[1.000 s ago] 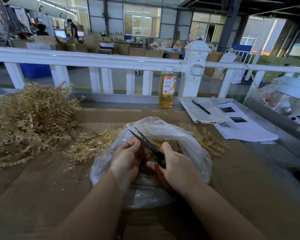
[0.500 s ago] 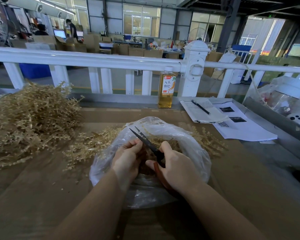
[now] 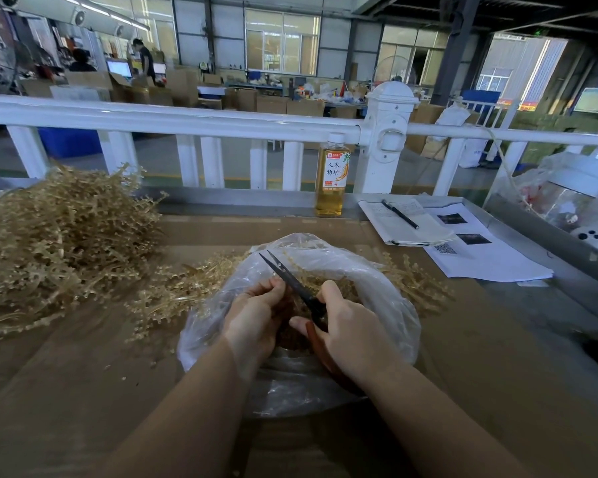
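Golden sprigs (image 3: 320, 276), seemingly featherlight and brittle: left hand (image 3: 252, 319) is pinching one by its stem, right hand (image 3: 353, 332) is gripping the scissors (image 3: 287, 279)

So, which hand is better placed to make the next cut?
Right. The right hand grips the scissors, blades above the plastic bag. The left hand only curls beside the blades.

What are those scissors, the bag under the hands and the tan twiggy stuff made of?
The scissors: dark metal blades with dull sheen; reddish-brown handles, likely plastic. The bag: thin clear plastic film, crinkled and glossy. The sprigs: tan, matte, branching with small knobs; dried plant or moulded plastic, I cannot tell.
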### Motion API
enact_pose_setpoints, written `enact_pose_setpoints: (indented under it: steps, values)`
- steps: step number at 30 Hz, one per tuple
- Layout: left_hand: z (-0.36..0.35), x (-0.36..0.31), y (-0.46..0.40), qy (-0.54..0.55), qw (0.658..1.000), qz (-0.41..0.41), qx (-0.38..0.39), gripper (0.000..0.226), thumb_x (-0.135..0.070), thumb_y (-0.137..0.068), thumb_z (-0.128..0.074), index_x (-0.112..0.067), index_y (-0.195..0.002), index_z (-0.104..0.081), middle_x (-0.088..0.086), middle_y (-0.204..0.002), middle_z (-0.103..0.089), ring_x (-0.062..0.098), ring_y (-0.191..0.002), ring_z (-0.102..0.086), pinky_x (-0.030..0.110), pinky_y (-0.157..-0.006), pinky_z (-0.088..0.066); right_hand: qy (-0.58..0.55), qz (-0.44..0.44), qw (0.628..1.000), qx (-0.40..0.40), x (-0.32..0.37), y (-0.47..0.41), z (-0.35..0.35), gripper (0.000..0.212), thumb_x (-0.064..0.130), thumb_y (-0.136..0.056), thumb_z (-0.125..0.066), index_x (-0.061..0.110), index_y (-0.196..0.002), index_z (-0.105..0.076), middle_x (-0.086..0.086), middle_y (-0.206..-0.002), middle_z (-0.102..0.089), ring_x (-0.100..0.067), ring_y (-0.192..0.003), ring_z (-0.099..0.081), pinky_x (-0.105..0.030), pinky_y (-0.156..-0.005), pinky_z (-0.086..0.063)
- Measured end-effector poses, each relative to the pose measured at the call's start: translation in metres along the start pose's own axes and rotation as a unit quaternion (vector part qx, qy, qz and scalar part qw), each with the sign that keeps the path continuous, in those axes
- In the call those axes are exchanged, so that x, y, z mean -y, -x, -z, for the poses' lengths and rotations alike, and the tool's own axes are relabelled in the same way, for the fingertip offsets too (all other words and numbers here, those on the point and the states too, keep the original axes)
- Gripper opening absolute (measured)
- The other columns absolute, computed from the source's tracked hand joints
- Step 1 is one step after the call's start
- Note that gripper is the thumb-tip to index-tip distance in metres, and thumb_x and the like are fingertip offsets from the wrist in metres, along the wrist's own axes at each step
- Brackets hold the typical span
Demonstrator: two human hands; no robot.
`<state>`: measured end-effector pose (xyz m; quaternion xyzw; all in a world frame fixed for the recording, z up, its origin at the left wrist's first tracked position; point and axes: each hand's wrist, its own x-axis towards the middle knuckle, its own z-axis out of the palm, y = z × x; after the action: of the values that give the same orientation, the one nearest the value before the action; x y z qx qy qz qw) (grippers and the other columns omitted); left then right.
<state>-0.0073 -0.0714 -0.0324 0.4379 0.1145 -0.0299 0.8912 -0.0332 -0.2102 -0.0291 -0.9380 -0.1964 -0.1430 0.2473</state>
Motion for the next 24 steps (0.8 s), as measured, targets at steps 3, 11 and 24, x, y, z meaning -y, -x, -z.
enact_pose_setpoints:
  steps: [3, 11, 24]
  values:
    - [-0.0013, -0.0006, 0.0010, -0.003, 1.000, 0.003, 0.002, 0.024, 0.000, -0.094, -0.048, -0.008, -0.071, -0.050, 0.015, -0.083, -0.060, 0.025, -0.076, -0.058, 0.037, -0.080, -0.050, -0.001, 0.002, 1.000, -0.004, 0.0009, 0.0000, -0.0013, 0.034, 0.055, -0.090, -0.052, 0.027, -0.097, -0.033, 0.007, -0.079, -0.059, -0.008, -0.067, -0.053, -0.019, -0.059, -0.037]
    - [-0.0013, -0.0026, 0.0032, -0.012, 1.000, 0.014, 0.009, 0.023, -0.001, -0.094, -0.049, -0.008, -0.071, -0.054, 0.013, -0.078, -0.063, 0.022, -0.067, -0.061, 0.031, -0.062, -0.055, 0.005, -0.009, 1.000, -0.009, 0.0035, -0.0044, -0.0046, 0.036, 0.057, -0.091, -0.049, 0.026, -0.102, -0.036, 0.004, -0.087, -0.063, -0.013, -0.079, -0.061, -0.025, -0.069, -0.048]
    - [-0.0002, -0.0016, 0.0007, -0.009, 0.999, 0.029, -0.014, 0.024, -0.002, -0.092, -0.052, -0.009, -0.070, -0.057, 0.010, -0.068, -0.068, 0.022, -0.063, -0.066, 0.030, -0.052, -0.055, 0.007, -0.003, 1.000, -0.007, 0.0032, -0.0056, -0.0051, 0.034, 0.054, -0.091, -0.051, 0.025, -0.099, -0.035, 0.007, -0.075, -0.060, -0.009, -0.065, -0.058, -0.016, -0.058, -0.044]
